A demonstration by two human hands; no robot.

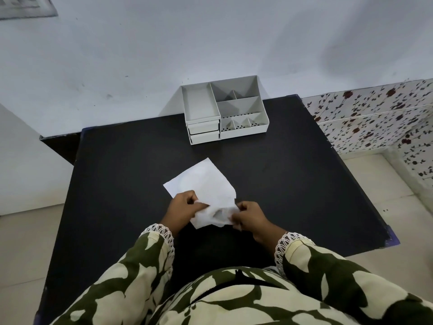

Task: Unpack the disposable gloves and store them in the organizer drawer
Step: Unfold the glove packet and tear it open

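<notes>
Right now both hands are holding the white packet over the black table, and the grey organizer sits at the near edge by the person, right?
Not quite. In the head view the organizer sits at the table's far edge, against the wall. Both the left hand and right hand do hold the white packet.

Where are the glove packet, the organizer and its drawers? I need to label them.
glove packet [206,184]: head view, flat upper part of the white wrapper.
organizer [243,106]: head view, a middle compartment wall.
drawers [204,132]: head view, stacked fronts at the organizer's left.

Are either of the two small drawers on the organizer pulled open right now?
No, both drawers sit flush in the front of the white organizer, while the left hand and right hand grip the white packet.
</notes>
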